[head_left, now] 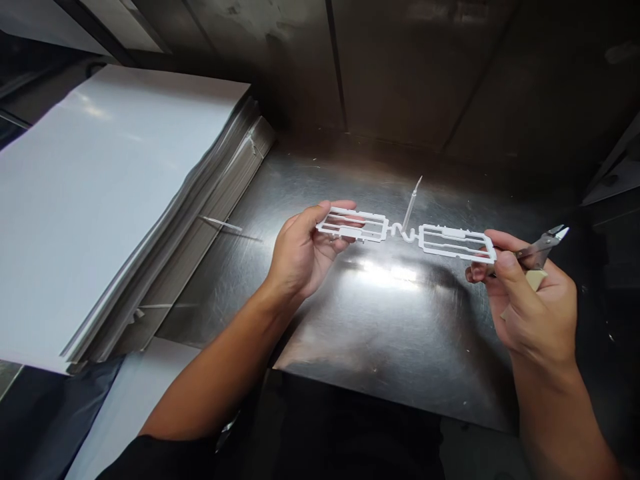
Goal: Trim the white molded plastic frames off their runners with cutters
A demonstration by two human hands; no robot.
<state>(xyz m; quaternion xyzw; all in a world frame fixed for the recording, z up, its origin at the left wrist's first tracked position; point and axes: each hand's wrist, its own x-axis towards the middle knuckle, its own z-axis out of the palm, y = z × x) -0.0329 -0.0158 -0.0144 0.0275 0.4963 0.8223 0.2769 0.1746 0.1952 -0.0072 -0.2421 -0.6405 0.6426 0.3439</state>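
A steel surface [295, 200] fills the middle of the view, and it shines strongly under the light. On its left side lies a high stack of white sheets [110, 200], with a thin clear strip [220, 224] on the steel just beside it. Above the hands, between the stack and the dark back wall [400, 67], the steel is bare.

The white plastic frame [403, 232] is held in the air above the surface, across the two hands. It has two open rectangles, joined by a thin S-shaped curve, and a thin pointed spike [413, 203] stands up from the middle. The left hand [300, 250] grips one rectangle between thumb and fingers. The right hand [530, 307] pinches the other rectangle and also holds side cutters [543, 248] with a pale handle, their tips pointing away. The jaws seem a little open, but I am not sure from this view.

If the hands twist or pull apart, the thin curve could crack. A small knock could snap the spike. The cutter tips are near the frame, so a careless turn could scratch the plastic
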